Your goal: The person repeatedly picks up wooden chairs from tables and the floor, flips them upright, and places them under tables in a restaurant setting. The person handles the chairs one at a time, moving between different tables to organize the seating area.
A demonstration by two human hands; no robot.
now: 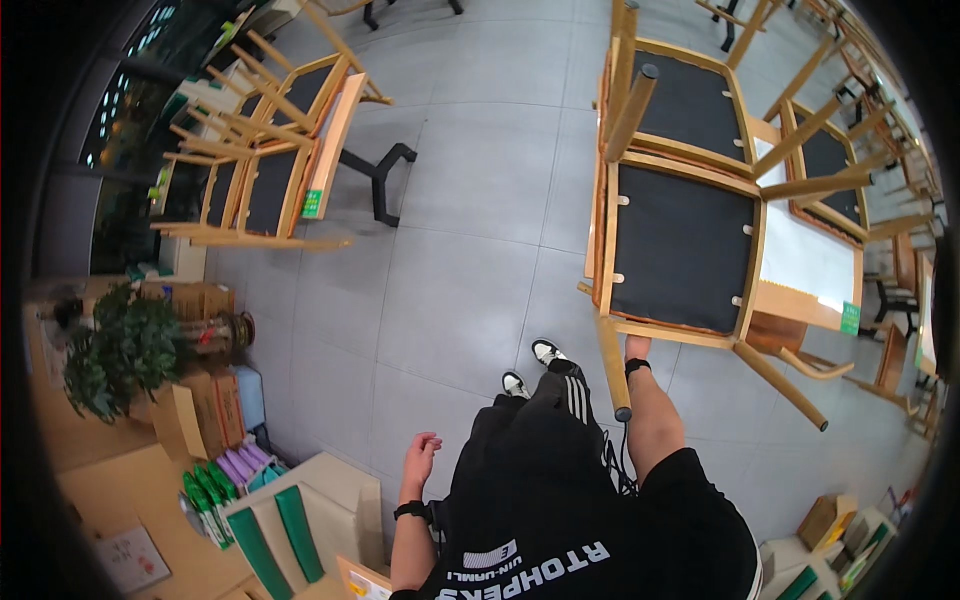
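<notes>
An upside-down wooden chair point(684, 250) with a black seat underside and legs pointing up rests on a table point(812, 262) to the right. My right hand point(637, 346) reaches to the near edge of this chair, beside one of its legs. The chair frame hides my right fingers, so their grip does not show. My left hand point(423, 458) hangs by my side over the floor, with its fingers loosely apart and nothing in it.
More upturned chairs stand on a table point(335, 135) at the far left and on tables along the right. A leafy plant point(122, 350), cardboard boxes point(212, 408) and green-and-white packages point(210, 495) sit at the left. A beige-and-green bench point(318, 500) is near my left arm.
</notes>
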